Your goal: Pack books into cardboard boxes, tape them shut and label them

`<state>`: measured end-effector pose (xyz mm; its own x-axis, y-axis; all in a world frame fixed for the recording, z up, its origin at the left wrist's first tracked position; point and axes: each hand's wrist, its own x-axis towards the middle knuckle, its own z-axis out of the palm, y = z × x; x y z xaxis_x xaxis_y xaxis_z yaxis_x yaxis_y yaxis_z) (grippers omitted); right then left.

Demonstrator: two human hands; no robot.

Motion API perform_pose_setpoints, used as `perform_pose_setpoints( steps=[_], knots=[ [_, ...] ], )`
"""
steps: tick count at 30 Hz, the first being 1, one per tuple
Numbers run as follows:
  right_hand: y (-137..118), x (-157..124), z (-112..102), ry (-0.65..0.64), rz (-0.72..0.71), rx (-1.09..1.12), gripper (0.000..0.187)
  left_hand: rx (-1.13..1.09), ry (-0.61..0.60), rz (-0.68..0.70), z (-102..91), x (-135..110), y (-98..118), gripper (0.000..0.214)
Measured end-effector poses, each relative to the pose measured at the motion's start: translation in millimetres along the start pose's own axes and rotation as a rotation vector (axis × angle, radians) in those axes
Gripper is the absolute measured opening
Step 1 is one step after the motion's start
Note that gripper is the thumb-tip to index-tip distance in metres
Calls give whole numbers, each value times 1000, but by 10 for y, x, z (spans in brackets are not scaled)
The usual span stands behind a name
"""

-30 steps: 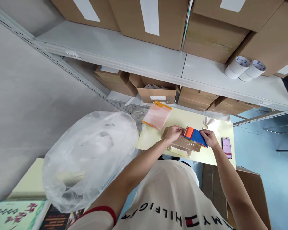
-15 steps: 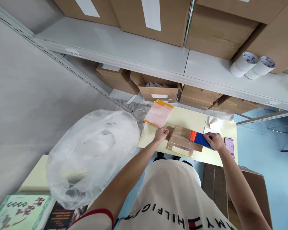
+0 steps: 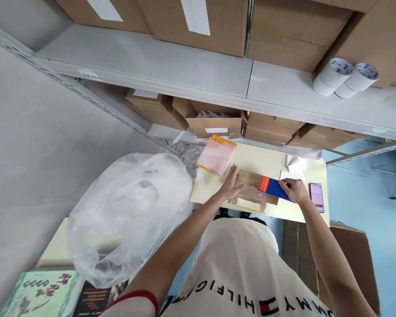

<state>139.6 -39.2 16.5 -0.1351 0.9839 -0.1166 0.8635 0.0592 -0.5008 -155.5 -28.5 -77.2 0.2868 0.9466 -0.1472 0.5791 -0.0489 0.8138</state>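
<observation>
On the cream table lies a flattened brown cardboard box (image 3: 249, 179) with tape across it and a pale label near its front edge. My left hand (image 3: 230, 187) rests at the box's left end with its fingers spread. My right hand (image 3: 295, 190) pinches the right end of a flat blue piece with an orange end (image 3: 273, 186). That piece lies over the right part of the cardboard; its exact kind I cannot make out. Its far right end is covered by my fingers.
An orange-edged pink folder (image 3: 217, 155) lies behind my left hand. White papers (image 3: 295, 167) and a phone (image 3: 317, 197) are at the right. A large translucent plastic bag (image 3: 128, 215) bulges at the left. Tape rolls (image 3: 333, 77) stand on the shelf (image 3: 198, 66) above.
My left hand has let go of the cardboard's left edge, opened, and moved right onto its end. The right hand keeps its hold on the blue and orange piece. The view has shifted slightly.
</observation>
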Motion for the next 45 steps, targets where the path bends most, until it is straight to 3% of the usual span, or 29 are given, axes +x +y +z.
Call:
perform_pose_setpoints(
  steps=[2, 4, 9, 14, 18, 21, 25, 28, 33, 36, 39, 42, 45],
  knots=[
    [-3, 9, 1, -5, 8, 7, 42, 319, -160, 252, -69, 87, 139, 121],
    [-25, 26, 3, -19, 8, 21, 43, 485, -276, 356, -115, 171, 232, 131],
    [45, 7, -95, -106, -44, 10, 45, 603, -316, 318, -130, 257, 236, 122],
    [660, -162, -333, -69, -64, -100, 50, 638, -332, 293, -162, 260, 240, 116],
    [1101, -170, -308, -70, -55, -148, 49, 714, -339, 277, -166, 252, 311, 115],
    [1195, -109, -202, -97, -66, -101, 47, 766, -341, 276, -11, 240, 426, 119],
    [1133, -39, -67, -133, -71, -10, 44, 790, -428, 336, 451, 273, 696, 120],
    [1076, -2, 28, -153, -78, 51, 42, 771, -427, 359, 728, 320, 858, 111],
    [1284, -72, -26, -221, -90, 182, 45, 746, -400, 365, 773, 346, 872, 106],
    [1438, -155, -168, -229, -45, 77, 50, 741, -415, 358, 743, 334, 839, 106],
    [1250, -136, -224, -296, 43, -215, 50, 719, -436, 410, 750, 318, 830, 86],
    [740, -3, -169, -421, 102, -462, 48, 715, -463, 491, 779, 318, 865, 56],
    [276, 108, -107, -465, 97, -510, 46, 756, -451, 474, 822, 352, 963, 47]
  ],
)
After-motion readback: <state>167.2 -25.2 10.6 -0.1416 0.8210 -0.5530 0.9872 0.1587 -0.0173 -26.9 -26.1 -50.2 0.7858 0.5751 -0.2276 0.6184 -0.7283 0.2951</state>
